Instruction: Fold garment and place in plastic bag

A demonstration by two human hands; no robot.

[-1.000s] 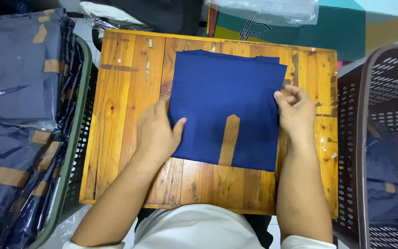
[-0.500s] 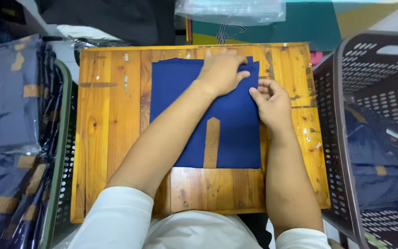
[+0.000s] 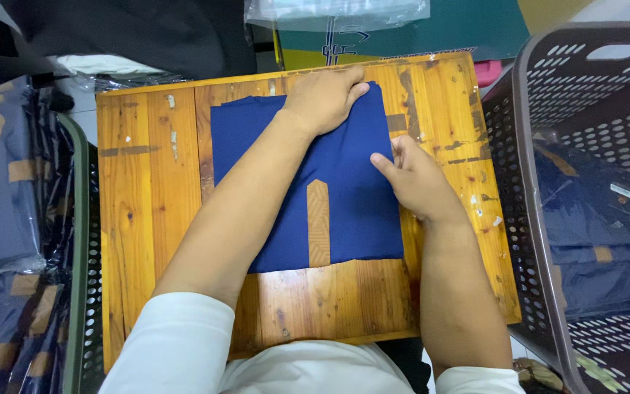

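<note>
Our left hand (image 3: 324,98) lies flat, fingers together, pressing the folded blue garment (image 3: 308,182) at its 12 o'clock edge on the wooden tabletop (image 3: 147,219). At 3 o'clock our right hand (image 3: 418,182) rests on its edge, grip loosely spread, beside the brown basket (image 3: 541,219).

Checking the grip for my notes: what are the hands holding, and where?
Neither hand grips anything. The left hand presses flat on the folded blue cloth near its top edge; the right hand rests on its right edge.

Matt blue cloth (image 3: 351,211) lies on a glossy, scuffed wooden board (image 3: 147,219).
</note>
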